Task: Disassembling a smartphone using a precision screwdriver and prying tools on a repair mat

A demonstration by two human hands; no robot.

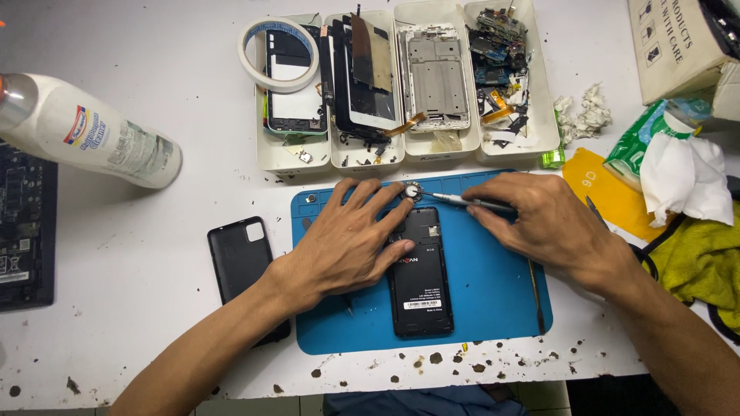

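While a white plastic bottle is lying on its side at far left and a black phone back cover is resting just beside the blue rubber work mat, you are spreading your left hand flat, fingers released, over the opened black phone, apparently pinning it steady. Your right hand is grasping a slim silver screwdriver, its tip touching a small round part at the phone's top edge.

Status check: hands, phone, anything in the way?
Left hand pressing phone on blue mat. Right hand holds screwdriver, tip at the small round part. Nothing blocking.
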